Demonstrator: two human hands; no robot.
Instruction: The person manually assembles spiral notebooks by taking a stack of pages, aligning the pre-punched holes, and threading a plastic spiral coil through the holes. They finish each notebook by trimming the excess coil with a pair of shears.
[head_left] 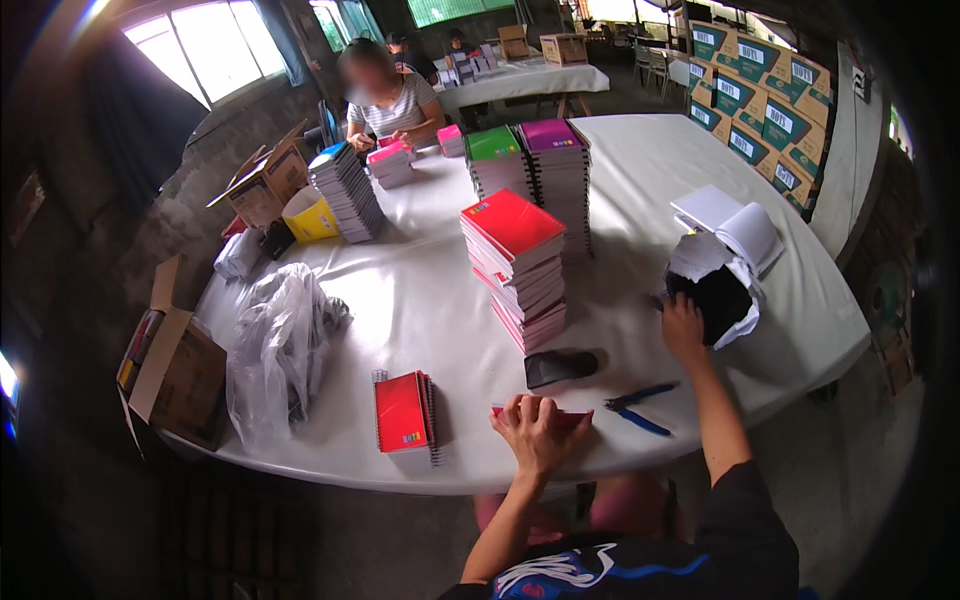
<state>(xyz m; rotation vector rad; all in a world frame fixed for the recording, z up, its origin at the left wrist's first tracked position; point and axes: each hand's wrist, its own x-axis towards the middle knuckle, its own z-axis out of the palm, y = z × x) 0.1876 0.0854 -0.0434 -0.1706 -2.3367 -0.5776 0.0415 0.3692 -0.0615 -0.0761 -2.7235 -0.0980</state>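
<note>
Near the front edge of the table, my left hand [535,436] is closed over a red-covered notebook [572,418], hiding much of it. My right hand [683,326] reaches to the white crumpled wrapper [742,332], at the rim of its black contents [722,298]. Its fingers look bent together at a thin dark thing whose kind I cannot make out. Blue-handled pliers [640,408] lie between my hands. A dark rounded object [560,369] rests just beyond my left hand. Left of it lies a small pile of red spiral notebooks [403,412].
A tall uneven stack of red notebooks [515,240] stands mid-table, with green [494,147] and purple [550,137] stacks behind. Plastic bag [275,350] and cardboard box [185,375] are at left. A co-worker [390,110] handles pink pads opposite. White paper roll [750,235] lies far right.
</note>
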